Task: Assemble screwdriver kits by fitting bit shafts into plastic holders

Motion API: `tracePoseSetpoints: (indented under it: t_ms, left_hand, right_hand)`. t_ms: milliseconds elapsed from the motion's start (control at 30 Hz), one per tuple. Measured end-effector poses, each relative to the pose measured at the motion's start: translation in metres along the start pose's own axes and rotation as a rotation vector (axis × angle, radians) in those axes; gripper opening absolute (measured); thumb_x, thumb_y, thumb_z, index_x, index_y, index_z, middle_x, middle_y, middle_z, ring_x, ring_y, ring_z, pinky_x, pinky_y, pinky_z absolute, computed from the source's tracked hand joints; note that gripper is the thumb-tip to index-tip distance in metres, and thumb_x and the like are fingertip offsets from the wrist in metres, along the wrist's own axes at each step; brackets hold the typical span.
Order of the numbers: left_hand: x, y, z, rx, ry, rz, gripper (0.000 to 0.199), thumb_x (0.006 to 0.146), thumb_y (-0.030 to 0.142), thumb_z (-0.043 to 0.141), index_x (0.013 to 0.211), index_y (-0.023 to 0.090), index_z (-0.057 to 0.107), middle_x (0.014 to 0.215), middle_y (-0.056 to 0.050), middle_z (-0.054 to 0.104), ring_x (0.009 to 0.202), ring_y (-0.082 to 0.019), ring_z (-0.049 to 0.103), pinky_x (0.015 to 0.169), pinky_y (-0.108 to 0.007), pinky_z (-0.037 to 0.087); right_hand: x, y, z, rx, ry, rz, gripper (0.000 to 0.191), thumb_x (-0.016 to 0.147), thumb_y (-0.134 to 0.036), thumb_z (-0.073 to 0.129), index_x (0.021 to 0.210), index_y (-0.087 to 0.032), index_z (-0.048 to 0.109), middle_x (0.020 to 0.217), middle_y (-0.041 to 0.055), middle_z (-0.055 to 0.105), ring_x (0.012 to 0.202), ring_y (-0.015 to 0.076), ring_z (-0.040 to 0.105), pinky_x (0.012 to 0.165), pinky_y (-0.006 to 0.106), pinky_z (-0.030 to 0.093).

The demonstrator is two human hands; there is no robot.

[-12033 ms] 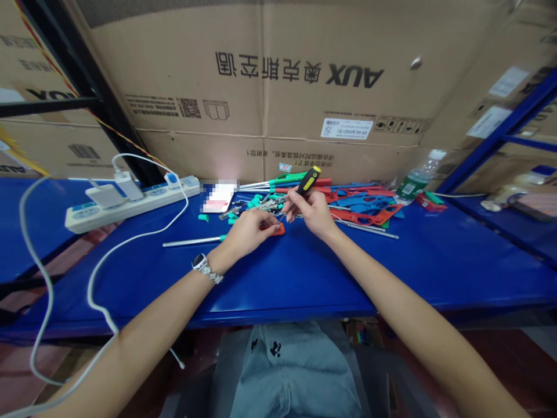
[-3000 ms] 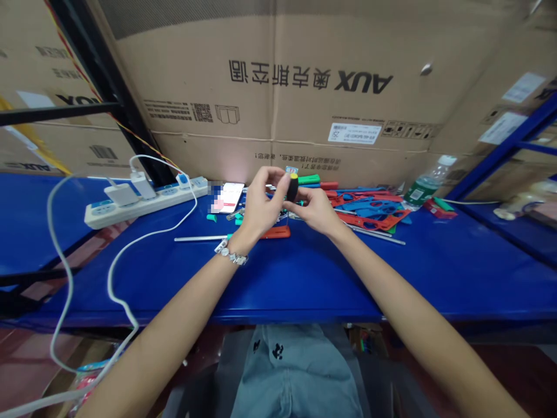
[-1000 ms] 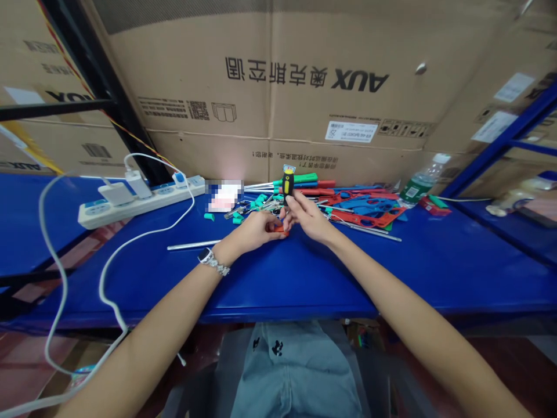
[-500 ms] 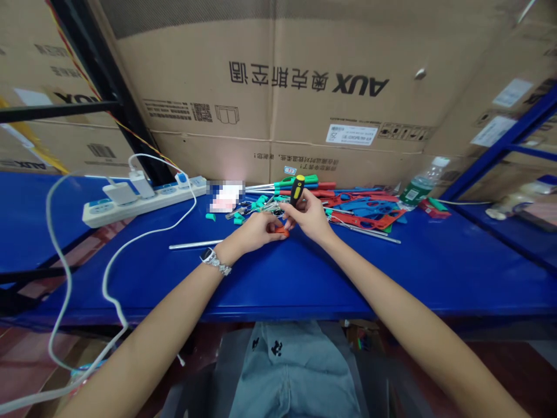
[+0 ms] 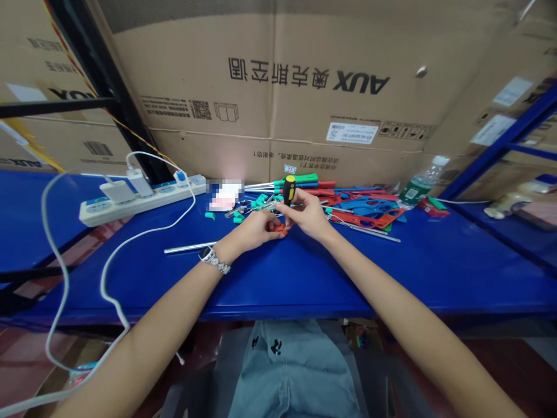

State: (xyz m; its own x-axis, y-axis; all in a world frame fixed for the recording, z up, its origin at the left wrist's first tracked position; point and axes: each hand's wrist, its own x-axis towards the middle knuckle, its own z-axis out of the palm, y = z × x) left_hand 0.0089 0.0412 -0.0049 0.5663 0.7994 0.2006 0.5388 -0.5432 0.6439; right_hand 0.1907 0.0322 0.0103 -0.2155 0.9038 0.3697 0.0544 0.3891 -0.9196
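Note:
My right hand (image 5: 308, 215) is closed round a screwdriver (image 5: 289, 188) with a black and yellow handle, held nearly upright. Its tip is hidden by my fingers, close to a small orange plastic piece (image 5: 281, 229). That piece is pinched between the thumb and fingers of my left hand (image 5: 259, 229), low over the blue tabletop. A metal rod (image 5: 189, 248) lies on the table and passes behind my left wrist. Small teal plastic pieces (image 5: 238, 218) are scattered just beyond my hands.
Behind my hands lies a pile of red and blue plastic parts (image 5: 365, 208) with metal rods. A power strip (image 5: 143, 200) with white cables sits at left. A water bottle (image 5: 424, 183) stands at right. A cardboard box (image 5: 282, 110) walls off the back.
The screwdriver handle has shifted slightly left and now stands more upright. Both hands keep their hold near the same spot.

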Motion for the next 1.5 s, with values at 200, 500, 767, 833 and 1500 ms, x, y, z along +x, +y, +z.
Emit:
tracePoseSetpoints:
  t_ms: [200, 500, 767, 833, 1500]
  left_hand:
    - [0.0, 0.001, 0.0, 0.004, 0.01, 0.024, 0.026, 0.084, 0.031, 0.078, 0.072, 0.018, 0.059, 0.069, 0.001, 0.063, 0.065, -0.015, 0.054, 0.064, -0.029, 0.039]
    - [0.0, 0.002, -0.002, 0.03, -0.004, -0.019, 0.019, 0.083, 0.031, 0.079, 0.081, 0.015, 0.069, 0.072, -0.001, 0.066, 0.065, -0.015, 0.054, 0.062, -0.029, 0.037]
    - [0.0, 0.002, -0.001, 0.015, 0.009, -0.004, 0.018, 0.083, 0.03, 0.08, 0.08, 0.017, 0.068, 0.069, 0.001, 0.064, 0.063, -0.015, 0.054, 0.061, -0.028, 0.036]
    - [-0.001, 0.002, -0.001, 0.013, 0.012, 0.0, 0.019, 0.083, 0.028, 0.08, 0.077, 0.017, 0.065, 0.068, 0.001, 0.063, 0.062, -0.015, 0.054, 0.061, -0.028, 0.036]
    - [-0.001, 0.003, 0.0, 0.001, -0.008, 0.009, 0.017, 0.085, 0.026, 0.077, 0.079, 0.017, 0.064, 0.067, 0.002, 0.06, 0.062, -0.015, 0.053, 0.062, -0.028, 0.036]
  right_hand:
    - [0.001, 0.002, 0.012, 0.048, 0.003, 0.075, 0.051, 0.075, -0.062, 0.083, 0.09, -0.028, 0.047, 0.068, -0.0046, 0.063, 0.052, 0.0186, 0.067, 0.046, 0.033, 0.055]
    - [-0.003, -0.001, -0.008, 0.049, -0.112, 0.04, 0.048, 0.084, -0.067, 0.071, 0.1, -0.022, 0.064, 0.079, -0.0005, 0.067, 0.06, 0.0146, 0.065, 0.062, 0.034, 0.061]
    - [0.002, 0.003, 0.002, -0.05, 0.076, -0.021, 0.049, 0.076, -0.063, 0.082, 0.087, -0.025, 0.053, 0.074, -0.001, 0.065, 0.053, 0.0167, 0.063, 0.04, 0.028, 0.042]
    - [0.001, 0.005, 0.009, -0.046, 0.086, -0.013, 0.048, 0.078, -0.063, 0.081, 0.088, -0.027, 0.05, 0.072, -0.0014, 0.065, 0.053, 0.0175, 0.064, 0.04, 0.028, 0.044]
    - [0.001, 0.003, 0.006, 0.012, 0.042, 0.005, 0.054, 0.075, -0.061, 0.084, 0.085, -0.028, 0.043, 0.07, -0.0036, 0.066, 0.05, 0.0173, 0.066, 0.042, 0.029, 0.048]
